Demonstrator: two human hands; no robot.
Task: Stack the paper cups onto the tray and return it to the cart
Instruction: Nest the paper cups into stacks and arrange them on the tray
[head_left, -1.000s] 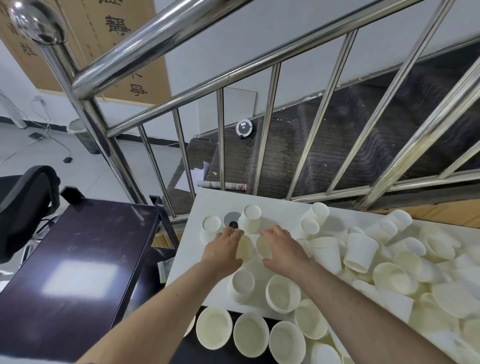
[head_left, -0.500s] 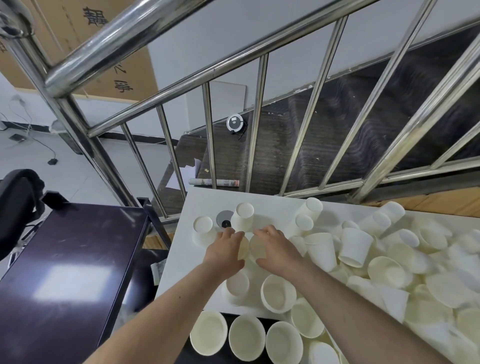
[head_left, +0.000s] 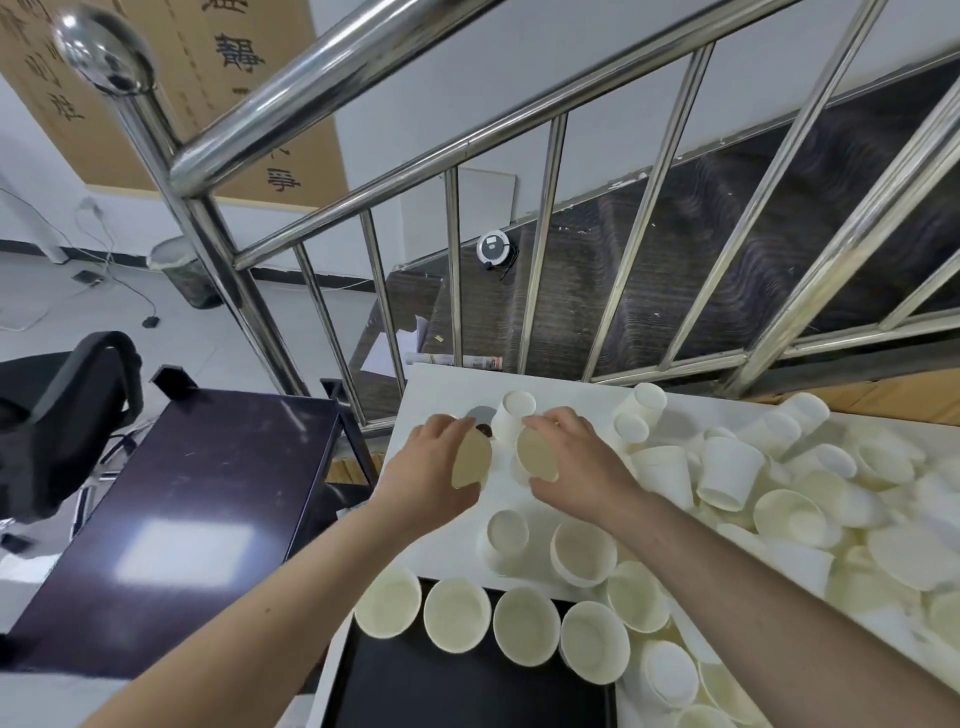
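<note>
My left hand (head_left: 431, 467) grips a white paper cup (head_left: 471, 459), its open mouth turned toward me. My right hand (head_left: 574, 460) grips another paper cup (head_left: 536, 453) the same way. Both hands hover over the far left part of the white table (head_left: 447, 540). A black tray (head_left: 467, 691) lies at the near edge, with a row of several upright cups (head_left: 457, 614) along its far side. A large heap of loose paper cups (head_left: 789, 499) covers the table's right side. An upside-down cup (head_left: 511, 418) stands just beyond my hands.
A dark purple cart top (head_left: 171, 519) stands left of the table. A steel stair railing (head_left: 467, 260) runs right behind the table. A black office chair (head_left: 57, 415) sits at far left. Two upright cups (head_left: 584, 551) stand between my hands and the tray.
Both hands have lifted and spread apart, each now holding its own cup with the mouth toward me; earlier they were close together over the cups on the table.
</note>
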